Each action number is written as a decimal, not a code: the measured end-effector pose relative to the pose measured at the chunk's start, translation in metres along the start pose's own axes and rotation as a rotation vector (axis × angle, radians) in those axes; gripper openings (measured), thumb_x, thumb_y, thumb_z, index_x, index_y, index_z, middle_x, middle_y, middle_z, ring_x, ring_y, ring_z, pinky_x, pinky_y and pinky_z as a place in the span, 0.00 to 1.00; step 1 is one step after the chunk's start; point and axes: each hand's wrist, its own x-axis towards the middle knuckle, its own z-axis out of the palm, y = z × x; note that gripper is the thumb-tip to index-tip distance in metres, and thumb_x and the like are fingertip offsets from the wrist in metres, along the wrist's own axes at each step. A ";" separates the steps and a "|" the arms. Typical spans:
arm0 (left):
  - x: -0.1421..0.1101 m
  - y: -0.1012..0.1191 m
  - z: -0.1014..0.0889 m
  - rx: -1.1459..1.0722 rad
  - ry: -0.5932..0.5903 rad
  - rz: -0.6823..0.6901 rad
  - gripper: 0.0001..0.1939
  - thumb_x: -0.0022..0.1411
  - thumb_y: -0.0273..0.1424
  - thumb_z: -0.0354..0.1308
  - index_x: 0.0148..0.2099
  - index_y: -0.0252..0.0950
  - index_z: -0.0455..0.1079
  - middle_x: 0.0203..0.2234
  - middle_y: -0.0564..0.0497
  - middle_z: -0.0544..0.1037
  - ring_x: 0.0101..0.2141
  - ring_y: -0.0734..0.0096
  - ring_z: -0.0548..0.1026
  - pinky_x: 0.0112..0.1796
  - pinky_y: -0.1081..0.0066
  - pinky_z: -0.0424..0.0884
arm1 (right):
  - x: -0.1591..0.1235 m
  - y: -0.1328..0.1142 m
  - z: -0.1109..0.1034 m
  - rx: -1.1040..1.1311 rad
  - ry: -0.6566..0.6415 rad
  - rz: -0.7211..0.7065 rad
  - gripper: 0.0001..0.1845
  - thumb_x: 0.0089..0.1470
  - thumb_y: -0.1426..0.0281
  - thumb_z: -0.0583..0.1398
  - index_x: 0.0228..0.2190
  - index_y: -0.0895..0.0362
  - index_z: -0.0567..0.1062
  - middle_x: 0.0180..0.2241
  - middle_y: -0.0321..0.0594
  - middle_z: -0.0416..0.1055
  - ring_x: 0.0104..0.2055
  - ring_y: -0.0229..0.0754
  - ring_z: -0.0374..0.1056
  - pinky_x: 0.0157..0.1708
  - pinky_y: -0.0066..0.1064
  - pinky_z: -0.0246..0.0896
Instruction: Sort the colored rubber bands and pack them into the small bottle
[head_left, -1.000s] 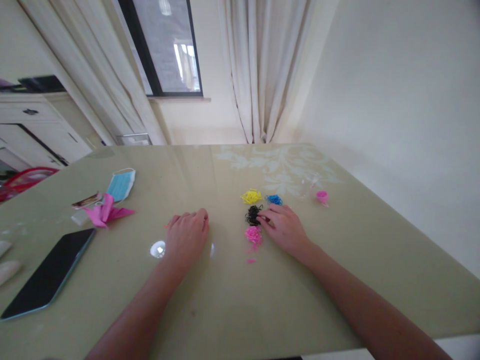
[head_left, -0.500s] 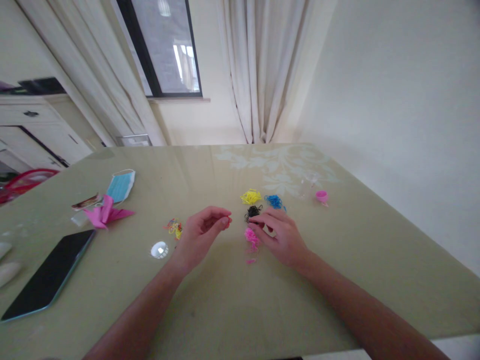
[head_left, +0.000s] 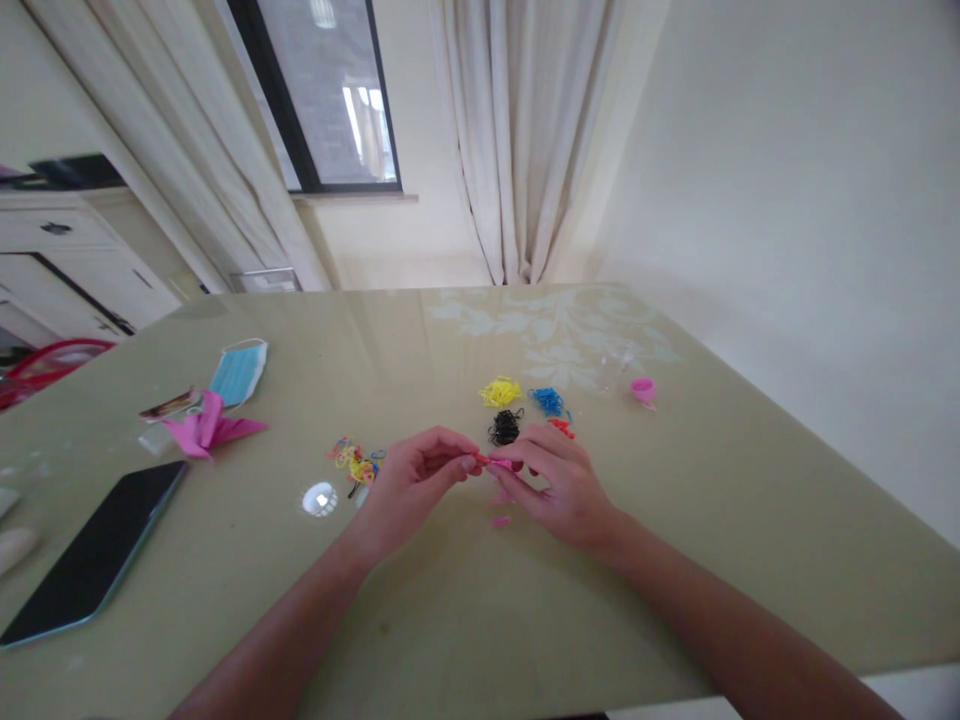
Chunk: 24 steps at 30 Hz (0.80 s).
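My left hand [head_left: 420,485] is closed in a pinch on a small red rubber band [head_left: 481,458]. The fingertips of my right hand [head_left: 559,485] meet it from the other side, pinched on the same band. Just beyond lie a black rubber band pile [head_left: 505,427], a yellow pile [head_left: 500,391] and a blue pile [head_left: 550,402]. A red pile [head_left: 561,428] shows partly behind my right hand. Pink rubber bands [head_left: 501,522] lie below the fingers, partly covered. Beside my left wrist is a mixed-colour heap of rubber bands [head_left: 356,462], partly hidden.
A clear round piece [head_left: 319,499] sits left of the mixed heap. Farther left are a phone [head_left: 94,550], a pink paper crane [head_left: 210,428] and a blue face mask [head_left: 238,374]. A small pink cup-like object [head_left: 643,391] stands at the right.
My left hand has left the mixed heap, moving right with red rubber bands to meet my right hand. My right hand has shifted slightly down from the black pile, exposing red bands behind it.
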 end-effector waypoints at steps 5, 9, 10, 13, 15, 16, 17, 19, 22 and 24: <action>0.000 0.002 0.002 0.015 -0.002 -0.013 0.12 0.63 0.40 0.70 0.41 0.36 0.78 0.34 0.48 0.86 0.38 0.67 0.84 0.42 0.68 0.80 | 0.000 -0.001 -0.001 0.023 -0.011 0.017 0.06 0.67 0.68 0.63 0.38 0.54 0.81 0.29 0.39 0.76 0.31 0.40 0.71 0.33 0.31 0.66; -0.001 0.003 0.002 0.051 -0.002 -0.010 0.15 0.62 0.43 0.70 0.41 0.36 0.78 0.34 0.47 0.86 0.37 0.65 0.84 0.42 0.67 0.80 | -0.002 0.000 -0.001 0.035 -0.015 0.047 0.06 0.67 0.68 0.62 0.39 0.54 0.81 0.30 0.39 0.76 0.31 0.39 0.70 0.33 0.31 0.67; -0.001 0.003 0.002 0.058 -0.001 -0.006 0.15 0.63 0.43 0.69 0.41 0.36 0.79 0.34 0.47 0.86 0.37 0.65 0.84 0.42 0.67 0.80 | -0.002 0.000 -0.001 0.040 -0.014 0.049 0.06 0.67 0.68 0.62 0.39 0.54 0.81 0.31 0.39 0.76 0.31 0.39 0.70 0.32 0.31 0.67; -0.001 0.003 0.002 0.058 -0.005 0.004 0.15 0.64 0.43 0.68 0.41 0.36 0.79 0.34 0.47 0.86 0.37 0.66 0.83 0.42 0.68 0.80 | -0.002 0.001 -0.001 0.051 -0.012 0.043 0.06 0.67 0.69 0.62 0.39 0.55 0.81 0.30 0.39 0.76 0.30 0.39 0.69 0.31 0.30 0.65; -0.001 0.003 0.002 0.052 -0.004 0.010 0.14 0.64 0.43 0.68 0.41 0.36 0.80 0.34 0.47 0.86 0.37 0.66 0.83 0.41 0.69 0.79 | -0.002 0.001 -0.001 0.054 -0.009 0.038 0.06 0.67 0.70 0.63 0.38 0.55 0.81 0.30 0.39 0.76 0.30 0.38 0.69 0.31 0.30 0.65; -0.001 0.003 0.001 0.051 0.000 0.014 0.14 0.64 0.42 0.68 0.41 0.36 0.80 0.34 0.47 0.86 0.37 0.66 0.83 0.41 0.69 0.79 | -0.002 0.000 -0.001 0.054 -0.009 0.038 0.06 0.66 0.70 0.63 0.38 0.55 0.81 0.30 0.39 0.76 0.29 0.38 0.69 0.31 0.30 0.65; -0.001 0.003 0.001 0.054 0.004 0.017 0.14 0.64 0.42 0.68 0.41 0.36 0.80 0.34 0.47 0.86 0.37 0.67 0.83 0.41 0.69 0.79 | -0.002 0.000 -0.001 0.055 -0.008 0.040 0.06 0.66 0.70 0.63 0.38 0.55 0.81 0.30 0.39 0.76 0.29 0.38 0.69 0.31 0.30 0.65; -0.002 0.003 0.001 0.061 0.008 0.020 0.13 0.64 0.41 0.69 0.41 0.36 0.80 0.34 0.48 0.85 0.37 0.67 0.83 0.41 0.70 0.79 | -0.002 0.000 -0.002 0.058 -0.005 0.044 0.06 0.67 0.70 0.63 0.38 0.55 0.81 0.30 0.38 0.76 0.29 0.38 0.69 0.31 0.30 0.64; -0.002 0.003 0.001 0.064 0.011 0.015 0.12 0.64 0.40 0.69 0.41 0.36 0.79 0.34 0.48 0.85 0.36 0.68 0.83 0.41 0.70 0.79 | -0.002 -0.001 -0.002 0.055 0.003 0.047 0.06 0.67 0.69 0.63 0.39 0.55 0.81 0.30 0.38 0.76 0.30 0.38 0.69 0.31 0.31 0.65; -0.002 0.004 0.001 0.069 0.015 0.010 0.12 0.63 0.40 0.70 0.40 0.36 0.79 0.33 0.48 0.85 0.36 0.67 0.83 0.41 0.69 0.79 | -0.002 -0.001 -0.002 0.049 0.003 0.052 0.06 0.67 0.69 0.62 0.39 0.54 0.81 0.30 0.39 0.76 0.30 0.38 0.69 0.31 0.31 0.65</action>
